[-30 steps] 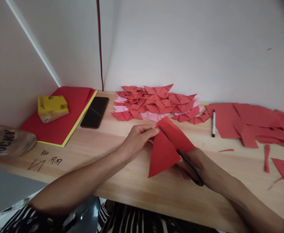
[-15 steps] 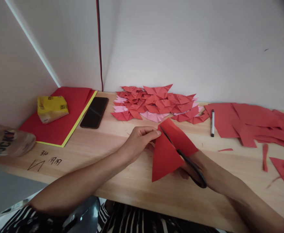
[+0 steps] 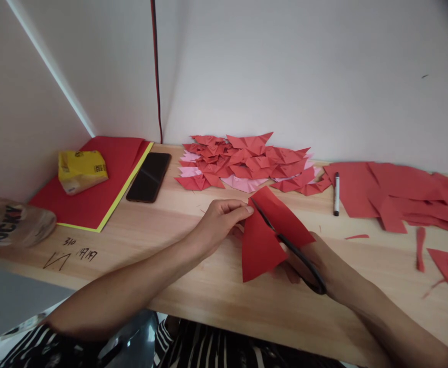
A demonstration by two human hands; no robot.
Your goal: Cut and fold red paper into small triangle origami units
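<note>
My left hand (image 3: 226, 221) pinches the left edge of a red sheet of paper (image 3: 261, 245) between thumb and fingers, above the table. Black-handled scissors (image 3: 301, 259) lie across this paper, their blades in a cut that runs from near its upper corner to its lower right side. My right hand (image 3: 304, 255) is closed round the scissors' handles; its fingers are partly hidden under the paper and the handle. Beyond the hands, by the wall, lies a heap of folded red and pink paper pieces (image 3: 246, 161).
A stack of red sheets (image 3: 361, 189) with a marker (image 3: 336, 194) on it lies right; paper scraps (image 3: 420, 250) lie in front. Left are a black phone (image 3: 149, 177), a yellow packet (image 3: 83, 171) on red and yellow sheets (image 3: 112, 204), and a plastic bottle (image 3: 20, 225).
The red paper and scissors have shifted slightly right, and the paper's lower corner has swung right. Both hands keep their hold.
</note>
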